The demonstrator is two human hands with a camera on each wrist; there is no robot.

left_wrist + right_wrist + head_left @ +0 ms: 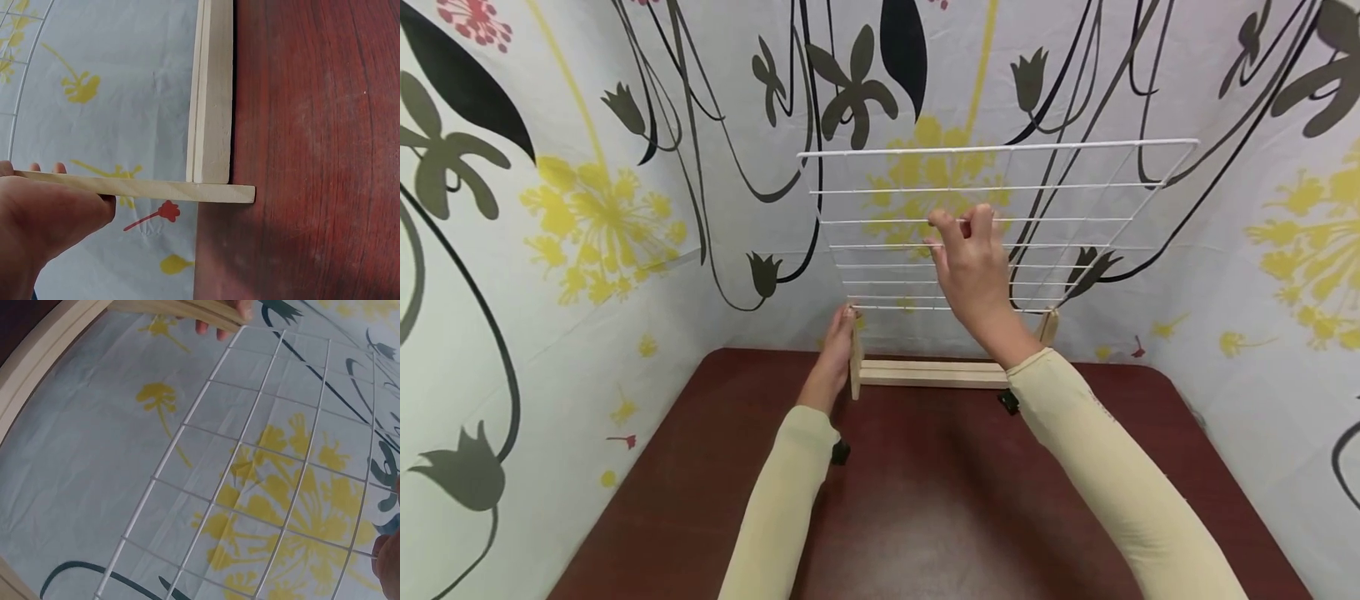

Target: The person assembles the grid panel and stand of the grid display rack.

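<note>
1 white wire grid tilts above a wooden frame, its lower edge by the tops of the frame's 2 uprights. The frame stands on a dark red table, near its back edge, before a flowered sheet. The left hand grips the left upright near its top, thumb and fingers on opposite sides. The right hand has its fingers curled round the grid's wires, near mid-grid.
</note>
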